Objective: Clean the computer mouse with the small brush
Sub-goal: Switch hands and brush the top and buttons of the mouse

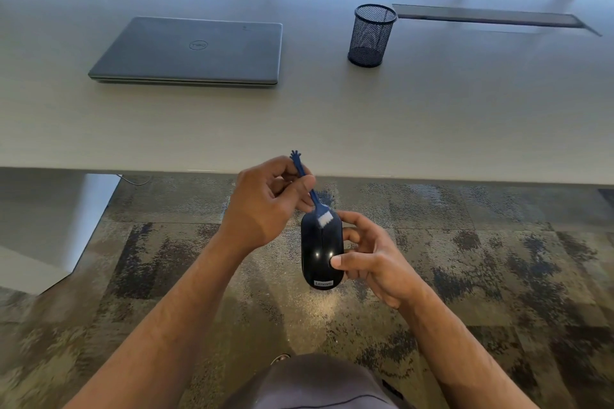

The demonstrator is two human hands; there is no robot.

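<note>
I am pinching the brush (314, 197) in my left hand (265, 206), its bristles touching the far end of the mouse (321, 251), which my right hand (368, 256) is gripping above the floor, so short, light strokes seem best.

Both bare forearms are extended forward and angled inward. The left hand (265, 202) is raised with fingers curled in a pinch; the right hand (368, 256) is cupped, thumb pressed inward.
</note>
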